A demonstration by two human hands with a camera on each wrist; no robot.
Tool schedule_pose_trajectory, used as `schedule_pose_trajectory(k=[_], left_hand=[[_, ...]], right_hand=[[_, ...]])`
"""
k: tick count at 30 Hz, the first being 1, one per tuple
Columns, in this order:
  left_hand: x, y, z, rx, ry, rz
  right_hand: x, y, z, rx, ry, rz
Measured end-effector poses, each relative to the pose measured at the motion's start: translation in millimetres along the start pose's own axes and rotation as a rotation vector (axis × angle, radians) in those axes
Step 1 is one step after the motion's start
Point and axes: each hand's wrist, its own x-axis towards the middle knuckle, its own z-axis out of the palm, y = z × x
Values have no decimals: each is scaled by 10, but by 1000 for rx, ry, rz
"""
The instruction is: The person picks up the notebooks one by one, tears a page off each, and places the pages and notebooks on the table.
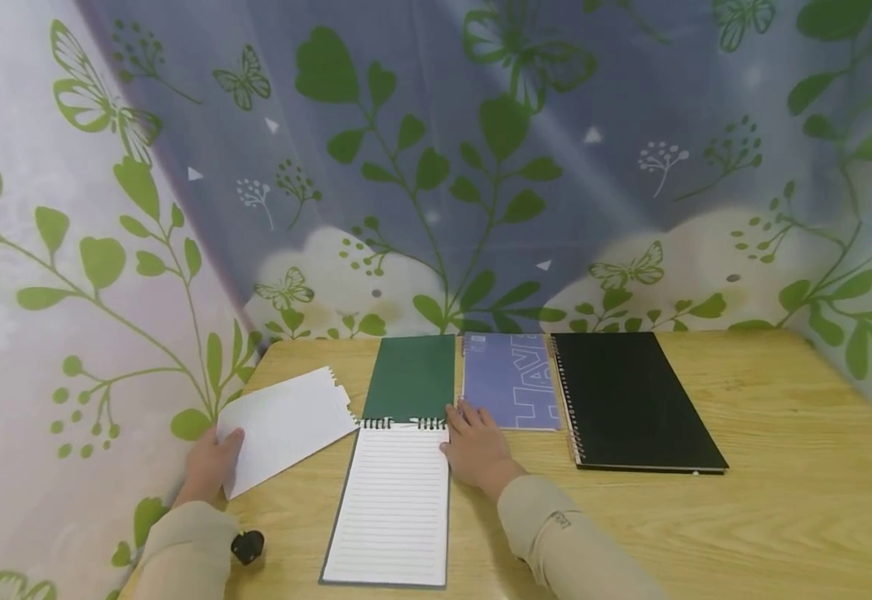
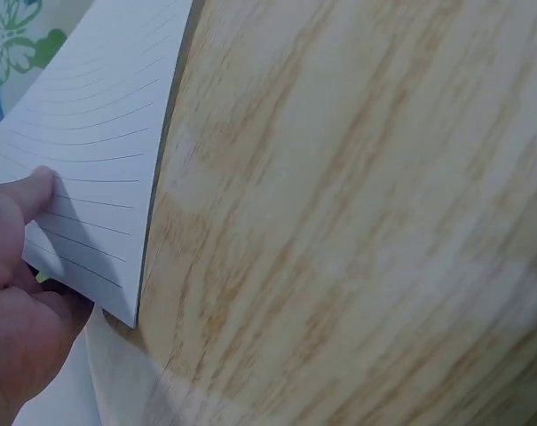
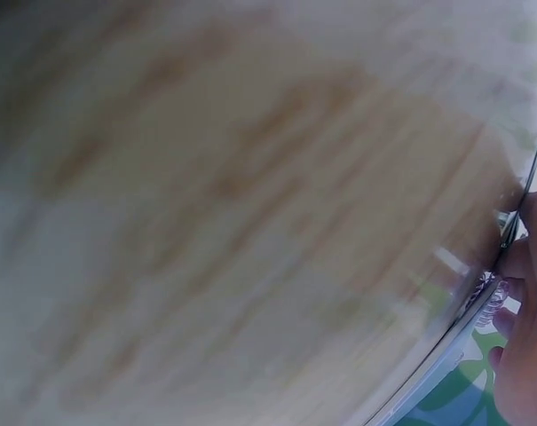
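A spiral notebook [image 1: 398, 508] lies spread on the table, its lined page towards me and its green cover [image 1: 412, 375] folded out behind the black coil. To its left my left hand [image 1: 213, 457] pinches a loose white sheet [image 1: 282, 429] by its outer end, thumb on top. The sheet's ragged, punched edge comes right beside the coil's left end. Faint ruled lines show on this paper [image 2: 108, 160] in the left wrist view. My right hand [image 1: 476, 446] rests at the notebook's right edge, fingers extended beside the coil.
Behind my right hand lies a purple notebook [image 1: 507, 379], and right of it a large black spiral notebook [image 1: 634, 400]. A small black object [image 1: 248, 547] sits by my left sleeve. Patterned curtain [image 1: 421, 167] borders the wooden table [image 1: 796, 467] at the back and sides.
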Motion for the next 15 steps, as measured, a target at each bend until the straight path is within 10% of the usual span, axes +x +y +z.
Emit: schedule_pose_trajectory(k=[8,15], left_hand=[[9,91,-142,-47,169,-1],[-145,544,-284,-35,516,329]], right_hand=[[-30,3,-70,19,-1,4],[-21,-8,-59,-22,2,-9]])
